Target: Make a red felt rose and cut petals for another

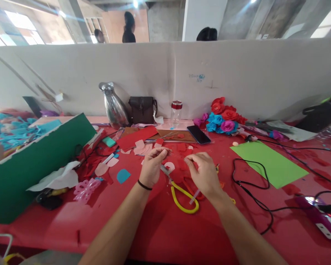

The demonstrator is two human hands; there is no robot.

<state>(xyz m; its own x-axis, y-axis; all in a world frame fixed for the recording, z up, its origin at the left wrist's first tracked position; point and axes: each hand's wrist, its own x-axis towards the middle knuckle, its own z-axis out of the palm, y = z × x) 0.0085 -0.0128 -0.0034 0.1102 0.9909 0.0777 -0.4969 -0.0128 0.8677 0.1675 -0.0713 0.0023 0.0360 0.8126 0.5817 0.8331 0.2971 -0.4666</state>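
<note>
Head view: pinched hands [153, 163] [204, 173], contents unclear, flank yellow-handled scissors [181, 188] amid paper scraps [139, 146].

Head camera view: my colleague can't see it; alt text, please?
A person's left hand and right hand, both in a pinching pose, are apart above a red table, yellow-handled scissors lying between them. Coloured pieces lie scattered; a silver jug and artificial flowers are further back.

Table, red top [165, 239] | scissors, yellow handles, centre [187, 211] | blue paper piece, left of scissors [123, 176] | green sheet, right [281, 165] | black cable, partly over sheet [248, 190] | purple power strip [317, 217], far right
</note>
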